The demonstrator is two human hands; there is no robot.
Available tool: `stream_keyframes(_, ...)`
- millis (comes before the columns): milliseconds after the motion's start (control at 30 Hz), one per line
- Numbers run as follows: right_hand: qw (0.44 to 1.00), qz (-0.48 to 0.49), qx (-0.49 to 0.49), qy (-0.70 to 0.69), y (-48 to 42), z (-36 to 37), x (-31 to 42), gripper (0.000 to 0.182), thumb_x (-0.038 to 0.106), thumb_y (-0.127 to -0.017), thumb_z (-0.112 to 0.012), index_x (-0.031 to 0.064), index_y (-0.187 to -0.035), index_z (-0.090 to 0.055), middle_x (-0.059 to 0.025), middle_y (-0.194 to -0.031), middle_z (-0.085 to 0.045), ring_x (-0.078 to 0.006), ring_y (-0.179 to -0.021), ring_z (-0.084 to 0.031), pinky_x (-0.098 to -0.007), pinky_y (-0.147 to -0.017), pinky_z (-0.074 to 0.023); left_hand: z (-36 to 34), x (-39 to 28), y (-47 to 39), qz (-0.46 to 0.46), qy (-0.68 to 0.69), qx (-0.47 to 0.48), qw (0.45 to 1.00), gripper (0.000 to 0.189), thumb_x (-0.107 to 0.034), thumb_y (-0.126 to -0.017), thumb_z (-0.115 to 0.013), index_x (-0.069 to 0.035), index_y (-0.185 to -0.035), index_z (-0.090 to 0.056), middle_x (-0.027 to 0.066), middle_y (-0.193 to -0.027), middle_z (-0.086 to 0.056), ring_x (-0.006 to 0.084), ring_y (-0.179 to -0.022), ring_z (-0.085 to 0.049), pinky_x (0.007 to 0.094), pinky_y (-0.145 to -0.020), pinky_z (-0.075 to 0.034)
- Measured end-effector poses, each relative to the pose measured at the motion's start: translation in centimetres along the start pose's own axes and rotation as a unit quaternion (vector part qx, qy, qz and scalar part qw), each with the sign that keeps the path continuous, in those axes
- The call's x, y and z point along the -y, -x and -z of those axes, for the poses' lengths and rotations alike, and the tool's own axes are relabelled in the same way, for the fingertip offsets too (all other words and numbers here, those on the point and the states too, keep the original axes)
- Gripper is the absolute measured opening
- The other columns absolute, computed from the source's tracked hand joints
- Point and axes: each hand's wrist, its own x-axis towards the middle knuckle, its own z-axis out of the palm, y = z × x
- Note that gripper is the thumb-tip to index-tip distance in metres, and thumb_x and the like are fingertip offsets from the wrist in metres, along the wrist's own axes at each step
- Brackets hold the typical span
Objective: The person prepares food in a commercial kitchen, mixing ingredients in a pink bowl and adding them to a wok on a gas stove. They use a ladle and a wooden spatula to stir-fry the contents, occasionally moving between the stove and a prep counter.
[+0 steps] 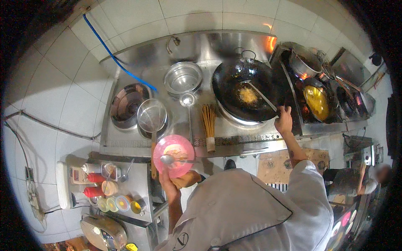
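My left hand point(169, 183) holds a pink bowl point(158, 146) over the front edge of the stove. Pale food and a metal spoon point(166, 159) are in the bowl. My right hand point(284, 120) grips the handle of a metal wok spatula point(262, 95), whose blade rests inside a large black wok point(226, 84). A small mound of pale yellow food point(248, 94) lies on the wok's bottom, beside the spatula. Between the bowl and the wok are a bamboo wok brush point(208, 120) and a long-handled ladle point(189, 117).
A wire-mesh strainer point(152, 114), stacked metal basins point(183, 77) and a dark pot point(125, 106) occupy the stove's left. At right, flames burn near a pan of yellow oil point(316, 98). Sauce bottles point(94, 191) crowd the left side table. Another person point(348, 182) stands far right.
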Motion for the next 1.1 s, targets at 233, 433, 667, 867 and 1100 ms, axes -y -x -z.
stream_keyframes(233, 0.993, -0.031, 0.028, -0.110, 2.4, -2.8, -3.2, 0.052, -0.002, -0.066, -0.067, 0.0040, -0.115, -0.052, -0.0240, -0.116, -0.049, -0.0466, -0.102, -0.056, -0.0490, -0.087, -0.0505, -2.8, 0.4, -1.0, 0.022, -0.064, 0.035, 0.997, 0.048, -0.032, -0.103, -0.051, -0.001, -0.140, -0.047, 0.0117, -0.132, -0.055, 0.0227, -0.119, -0.057, 0.0371, -0.102, -0.045)
stream_keyframes(433, 0.993, 0.095, -0.054, -0.052, 2.9, 1.0, 1.7, 0.042, 0.006, -0.078, -0.070, 0.0050, -0.116, -0.053, -0.0215, -0.110, -0.055, -0.0424, -0.096, -0.062, -0.0488, -0.079, -0.0517, -8.1, -0.5, -2.3, 0.041, -0.108, 0.084, 0.990, 0.049, -0.034, -0.104, -0.050, 0.001, -0.138, -0.050, 0.0117, -0.135, -0.055, 0.0209, -0.121, -0.055, 0.0351, -0.102, -0.044)
stream_keyframes(667, 0.874, 0.140, 0.236, -0.401, 4.9, 4.3, 13.2, 0.027, 0.022, -0.099, -0.058, 0.0053, -0.115, -0.045, -0.0164, -0.086, -0.066, -0.0289, -0.077, -0.067, -0.0403, -0.069, -0.0506, -17.1, 2.3, -5.6, 0.031, -0.161, 0.157, 0.974, 0.048, -0.032, -0.103, -0.052, 0.000, -0.139, -0.051, 0.0104, -0.135, -0.056, 0.0214, -0.122, -0.054, 0.0356, -0.104, -0.043)
stream_keyframes(867, 0.918, 0.160, 0.242, -0.270, 1.7, 4.9, 13.3, 0.031, 0.018, -0.093, -0.063, 0.0018, -0.110, -0.044, -0.0245, -0.083, -0.067, -0.0453, -0.076, -0.067, -0.0531, -0.064, -0.0505, -23.5, 5.4, -7.9, 0.006, -0.167, 0.257, 0.952, 0.046, -0.030, -0.104, -0.051, -0.002, -0.141, -0.051, 0.0075, -0.133, -0.059, 0.0177, -0.120, -0.054, 0.0329, -0.103, -0.041)
stream_keyframes(1100, 0.951, 0.215, 0.190, -0.118, -2.4, 2.7, 9.2, 0.021, 0.013, -0.093, -0.059, 0.0042, -0.110, -0.050, -0.0225, -0.074, -0.066, -0.0420, -0.070, -0.067, -0.0533, -0.062, -0.0517, -29.8, 8.1, -9.9, 0.003, -0.206, 0.272, 0.940, 0.042, -0.030, -0.105, -0.049, -0.001, -0.136, -0.057, 0.0082, -0.124, -0.064, 0.0169, -0.113, -0.058, 0.0302, -0.099, -0.043)
